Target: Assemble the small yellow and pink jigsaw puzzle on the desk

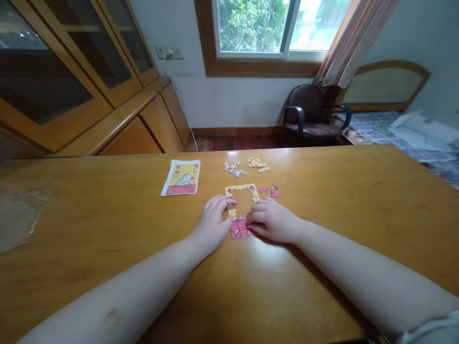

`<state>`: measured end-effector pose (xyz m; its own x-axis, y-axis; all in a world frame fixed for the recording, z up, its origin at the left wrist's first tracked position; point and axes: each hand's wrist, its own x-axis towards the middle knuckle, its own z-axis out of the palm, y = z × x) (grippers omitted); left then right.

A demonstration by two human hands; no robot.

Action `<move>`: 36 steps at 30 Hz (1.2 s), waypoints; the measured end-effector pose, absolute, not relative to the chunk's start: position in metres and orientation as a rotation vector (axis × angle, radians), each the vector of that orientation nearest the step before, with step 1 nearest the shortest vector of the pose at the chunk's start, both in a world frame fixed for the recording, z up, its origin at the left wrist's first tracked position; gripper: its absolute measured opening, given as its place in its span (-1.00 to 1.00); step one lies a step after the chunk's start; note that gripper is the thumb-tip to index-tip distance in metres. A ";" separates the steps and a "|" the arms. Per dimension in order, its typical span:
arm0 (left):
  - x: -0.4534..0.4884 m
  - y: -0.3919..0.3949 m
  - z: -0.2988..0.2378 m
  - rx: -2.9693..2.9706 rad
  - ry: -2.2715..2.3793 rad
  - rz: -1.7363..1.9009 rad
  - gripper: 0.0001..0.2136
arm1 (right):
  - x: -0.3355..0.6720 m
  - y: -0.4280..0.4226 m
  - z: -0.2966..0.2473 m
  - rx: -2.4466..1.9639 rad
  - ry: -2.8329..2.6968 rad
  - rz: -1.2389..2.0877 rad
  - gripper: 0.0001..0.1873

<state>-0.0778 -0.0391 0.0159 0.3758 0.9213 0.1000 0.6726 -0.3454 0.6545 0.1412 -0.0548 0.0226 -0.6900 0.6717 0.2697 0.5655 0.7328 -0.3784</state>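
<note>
A partly assembled jigsaw puzzle (242, 231) lies on the wooden table, its yellow edge forming a frame around a bare middle and pink pieces filling the bottom. My left hand (216, 217) rests along the puzzle's left side, fingers apart and tips touching the yellow border. At the lower right, my right hand (270, 220) has its fingers and thumb drawn together over a pink puzzle piece, which they mostly cover. Just beyond that hand are a few loose pink pieces (274, 194). Farther back lie a pile of white patterned pieces (234, 169) and a pile of yellow pieces (258, 165).
A printed picture sheet (181, 177) of a white animal on yellow and pink lies left of the puzzle. Clear plastic (21, 215) sits at the table's left. Beyond the table (340, 191) stand a cabinet (118, 114), an office chair (310, 112) and a bed (405, 129).
</note>
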 end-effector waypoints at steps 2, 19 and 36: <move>-0.078 -0.040 0.017 2.148 1.370 0.656 -0.65 | 0.141 -0.055 0.024 -0.953 -2.544 0.384 -0.86; -0.080 -0.057 0.031 2.609 1.201 0.495 -0.72 | 0.142 -0.057 0.029 -0.853 -2.585 0.429 -0.83; -0.080 -0.057 0.032 2.615 1.176 0.438 -0.71 | 0.141 -0.056 0.025 -0.873 -2.581 0.461 -0.81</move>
<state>-0.0799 -0.0569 0.0323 0.6309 0.7567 0.1714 0.6847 -0.6470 0.3355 0.1410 -0.0565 0.0248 -0.7366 0.6311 0.2430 0.5080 0.7535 -0.4174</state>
